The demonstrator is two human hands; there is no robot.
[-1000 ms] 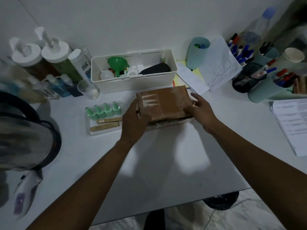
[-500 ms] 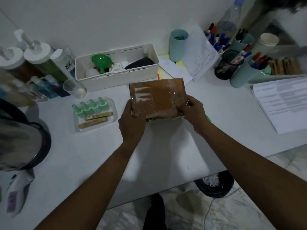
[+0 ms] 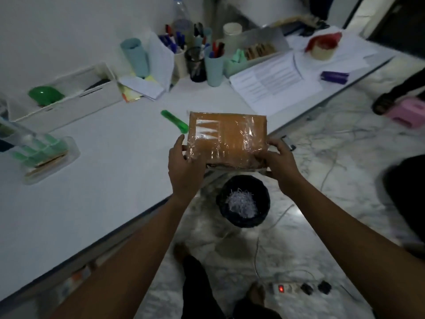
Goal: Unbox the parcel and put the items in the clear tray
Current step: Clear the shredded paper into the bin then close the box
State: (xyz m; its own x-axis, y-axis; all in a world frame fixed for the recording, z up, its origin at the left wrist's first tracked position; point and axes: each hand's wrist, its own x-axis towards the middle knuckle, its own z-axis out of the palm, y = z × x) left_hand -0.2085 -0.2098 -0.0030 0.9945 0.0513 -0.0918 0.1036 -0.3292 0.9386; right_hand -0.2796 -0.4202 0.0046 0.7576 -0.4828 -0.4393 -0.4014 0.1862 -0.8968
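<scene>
1. Both hands hold the parcel (image 3: pixel 226 139) up in the air, off the counter (image 3: pixel 110 180), just past its front edge.
2. The parcel is a flat brown package wrapped in shiny clear tape, with a pale label patch towards its far left corner. It looks taped shut.
3. The left hand (image 3: pixel 184 162) grips the parcel's left end, fingers curled underneath and the thumb lifted beside the edge.
4. The right hand (image 3: pixel 279 162) grips the near right corner, thumb on top and fingers wrapped below.
5. Right under the parcel, on the floor, stands a dark wastebasket (image 3: pixel 243 201) with shredded paper inside.
6. The clear tray (image 3: pixel 74 157) sits well apart from the parcel, towards the left end of the counter. It holds a row of small green bottles (image 3: pixel 39 150) and some flat tan strips.
7. A green pen-like thing (image 3: pixel 174 122) lies on the counter just beside the parcel's far left corner; it is too blurred to name.
8. Against the back edge is a white box (image 3: pixel 69 104) with a green funnel (image 3: pixel 44 95) in it.
9. Farther right are cups of pens (image 3: pixel 212 65) and printed sheets (image 3: pixel 271 81).
10. A power strip (image 3: pixel 289 288) with a red light lies on the floor.
</scene>
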